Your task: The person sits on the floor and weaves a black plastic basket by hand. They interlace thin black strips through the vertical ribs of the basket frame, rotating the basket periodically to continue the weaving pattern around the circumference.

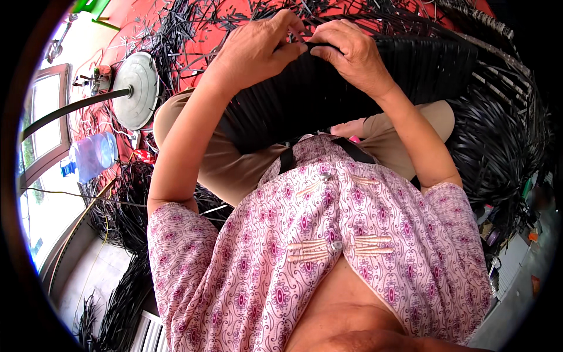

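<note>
Across my lap lies a black woven piece point(305, 94), made of flat, closely set strips. At its far edge both hands meet, fingertips nearly touching. My left hand point(255, 51) is closed in a pinch, its thumb and forefinger pressed at a thin black strip point(317, 45). The same strip runs under the thumb of my right hand point(355, 58), whose fingers are curled and closed on it too. How the strip joins the weave is hidden behind the fingers.
Loose black strips point(176, 29) litter the red floor point(132, 35), with a big heap point(492, 146) at the right. To the left stand a round grey disc point(138, 108) on a pole and a blue water bottle point(97, 155). Light slats point(504, 82) show at the far right.
</note>
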`<state>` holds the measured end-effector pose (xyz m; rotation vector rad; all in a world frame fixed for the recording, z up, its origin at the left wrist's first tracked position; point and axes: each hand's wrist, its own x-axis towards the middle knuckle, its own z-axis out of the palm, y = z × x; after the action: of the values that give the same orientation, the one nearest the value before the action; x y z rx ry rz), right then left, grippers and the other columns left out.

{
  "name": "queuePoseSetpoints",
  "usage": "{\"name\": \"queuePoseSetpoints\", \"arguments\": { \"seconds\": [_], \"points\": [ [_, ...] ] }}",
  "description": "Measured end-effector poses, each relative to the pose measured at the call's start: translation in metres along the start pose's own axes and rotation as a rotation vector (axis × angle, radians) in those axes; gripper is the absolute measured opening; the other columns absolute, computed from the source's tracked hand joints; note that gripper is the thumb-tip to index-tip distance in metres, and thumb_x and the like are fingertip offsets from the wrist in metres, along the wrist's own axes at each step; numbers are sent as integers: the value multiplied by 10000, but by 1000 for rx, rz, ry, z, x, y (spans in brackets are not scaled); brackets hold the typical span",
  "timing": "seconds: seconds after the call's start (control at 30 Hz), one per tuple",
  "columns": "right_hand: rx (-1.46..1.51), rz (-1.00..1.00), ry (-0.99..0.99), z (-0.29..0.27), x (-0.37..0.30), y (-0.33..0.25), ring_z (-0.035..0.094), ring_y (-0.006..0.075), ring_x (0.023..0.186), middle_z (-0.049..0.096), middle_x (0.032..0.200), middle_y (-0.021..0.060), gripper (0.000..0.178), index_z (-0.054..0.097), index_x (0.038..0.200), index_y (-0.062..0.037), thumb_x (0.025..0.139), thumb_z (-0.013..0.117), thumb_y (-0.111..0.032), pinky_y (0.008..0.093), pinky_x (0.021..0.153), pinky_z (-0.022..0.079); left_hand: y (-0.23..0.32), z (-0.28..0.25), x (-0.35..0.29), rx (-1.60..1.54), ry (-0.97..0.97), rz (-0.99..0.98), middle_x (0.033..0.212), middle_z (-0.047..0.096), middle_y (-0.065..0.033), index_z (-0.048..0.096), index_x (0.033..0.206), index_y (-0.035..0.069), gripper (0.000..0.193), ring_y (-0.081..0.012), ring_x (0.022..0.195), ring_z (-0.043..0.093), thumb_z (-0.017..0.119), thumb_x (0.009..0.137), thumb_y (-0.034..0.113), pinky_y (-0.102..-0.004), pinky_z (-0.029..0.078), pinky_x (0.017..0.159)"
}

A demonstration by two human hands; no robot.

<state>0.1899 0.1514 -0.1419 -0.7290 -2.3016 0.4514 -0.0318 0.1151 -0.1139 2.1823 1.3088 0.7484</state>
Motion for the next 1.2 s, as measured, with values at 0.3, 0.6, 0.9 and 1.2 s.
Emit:
{"name": "queuePoseSetpoints", "arguments": {
  "seconds": [0.3, 0.6, 0.9, 1.2],
  "points": [
    [-98, -114, 68, 3, -10, 6, 657, 220, 882, 679, 961, 27, 179, 713, 905, -84, 768, 789, -171, 344, 819, 537, 2, 21, 4, 47, 54, 107, 687, 592, -90, 585, 1135, 94, 247, -285, 709, 614, 599, 889, 110, -402, 459, 802],
    [-117, -221, 147, 10, -24, 8, 635, 231, 937, 646, 1063, 44, 264, 678, 1025, -52, 780, 768, -90, 365, 835, 518, 10, 24, -8, 260, 126, 410, 742, 570, -42, 595, 1126, 119, 365, -252, 785, 591, 626, 780, 7, -382, 429, 840],
    [-142, -286, 174, 14, -26, 15, 632, 219, 943, 655, 1075, 34, 342, 696, 1072, -71, 736, 756, -53, 365, 821, 501, 3, 26, -9, 287, 64, 611, 683, 501, 8, 591, 1128, 53, 352, -203, 745, 513, 641, 781, 71, -368, 418, 830],
    [-337, -243, 218, 9, -29, 7, 611, 149, 912, 669, 1019, -55, 251, 737, 1024, -165, 773, 751, -166, 304, 790, 442, 1, 22, -10, 285, -29, 706, 815, 570, -15, 576, 1031, 38, 317, -186, 784, 521, 648, 732, 114, -370, 435, 818]
  ]
}}
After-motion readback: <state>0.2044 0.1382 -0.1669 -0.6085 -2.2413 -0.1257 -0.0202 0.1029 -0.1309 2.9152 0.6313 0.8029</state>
